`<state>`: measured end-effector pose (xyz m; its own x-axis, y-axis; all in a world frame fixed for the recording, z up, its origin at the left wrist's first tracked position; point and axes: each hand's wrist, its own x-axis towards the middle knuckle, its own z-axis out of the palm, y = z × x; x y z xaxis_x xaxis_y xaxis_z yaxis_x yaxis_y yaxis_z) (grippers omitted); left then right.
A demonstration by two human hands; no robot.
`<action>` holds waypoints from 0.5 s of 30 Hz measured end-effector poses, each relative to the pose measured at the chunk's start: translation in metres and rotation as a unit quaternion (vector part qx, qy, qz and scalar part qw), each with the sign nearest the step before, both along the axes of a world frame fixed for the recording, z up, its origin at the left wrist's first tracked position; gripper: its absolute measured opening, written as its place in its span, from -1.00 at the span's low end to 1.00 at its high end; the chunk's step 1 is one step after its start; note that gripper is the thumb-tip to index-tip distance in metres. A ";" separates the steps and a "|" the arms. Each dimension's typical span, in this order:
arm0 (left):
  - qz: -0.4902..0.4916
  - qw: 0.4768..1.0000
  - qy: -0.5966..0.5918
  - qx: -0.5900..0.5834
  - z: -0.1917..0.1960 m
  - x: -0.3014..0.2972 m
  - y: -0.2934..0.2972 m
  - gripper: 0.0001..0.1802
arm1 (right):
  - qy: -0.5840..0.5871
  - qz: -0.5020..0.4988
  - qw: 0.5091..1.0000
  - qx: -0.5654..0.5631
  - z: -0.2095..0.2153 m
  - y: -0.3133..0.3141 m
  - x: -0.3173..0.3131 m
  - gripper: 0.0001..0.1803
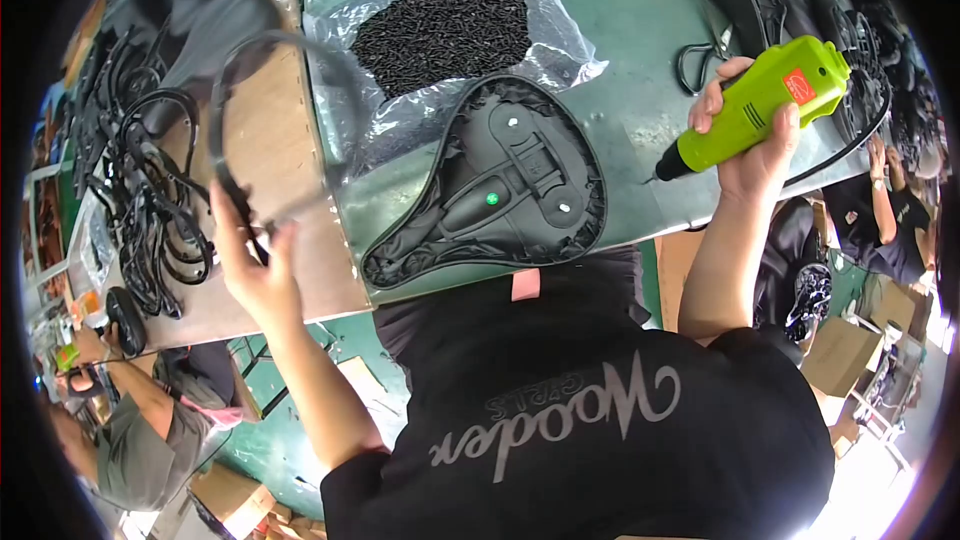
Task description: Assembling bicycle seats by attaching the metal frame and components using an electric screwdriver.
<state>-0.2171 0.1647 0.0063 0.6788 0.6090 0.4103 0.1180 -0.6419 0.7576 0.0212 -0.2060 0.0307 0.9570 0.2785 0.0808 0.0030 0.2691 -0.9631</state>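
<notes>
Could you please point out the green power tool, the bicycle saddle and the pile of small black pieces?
Green power tool (768, 97), head view: on its casing.
Bicycle saddle (510, 180), head view: middle of its upturned underside.
Pile of small black pieces (445, 32), head view: the pile's centre.

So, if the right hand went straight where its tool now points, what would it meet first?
Probably the black saddle, at its right edge; depth is unclear, so perhaps the tabletop instead.

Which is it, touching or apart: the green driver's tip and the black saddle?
Apart. The head view shows green tabletop between the driver's tip and the saddle.
</notes>
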 end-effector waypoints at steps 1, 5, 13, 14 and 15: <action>-0.056 0.998 0.023 0.030 0.009 0.003 -0.023 -0.13 | -0.014 0.038 0.998 0.039 -0.003 -0.002 0.003 -0.22; -0.193 0.967 0.139 0.095 0.032 0.019 -0.093 -0.03 | -0.024 0.037 0.999 -0.007 0.005 0.018 -0.005 -0.16; -0.204 0.938 0.248 0.128 0.034 0.023 -0.101 0.02 | -0.061 0.036 0.996 -0.056 0.007 0.029 -0.009 -0.15; -0.220 0.930 0.262 0.136 0.035 0.022 -0.100 0.04 | -0.054 0.034 0.997 -0.051 0.006 0.028 -0.008 -0.14; -0.221 0.930 0.263 0.134 0.034 0.021 -0.101 0.04 | -0.052 0.034 0.997 -0.053 0.005 0.026 -0.008 -0.14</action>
<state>-0.1963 0.0633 0.0401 0.9880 0.1470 0.0483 0.1067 -0.8732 0.4756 0.0137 -0.1797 0.0358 0.9238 0.3541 0.1457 0.0901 0.1689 -0.9815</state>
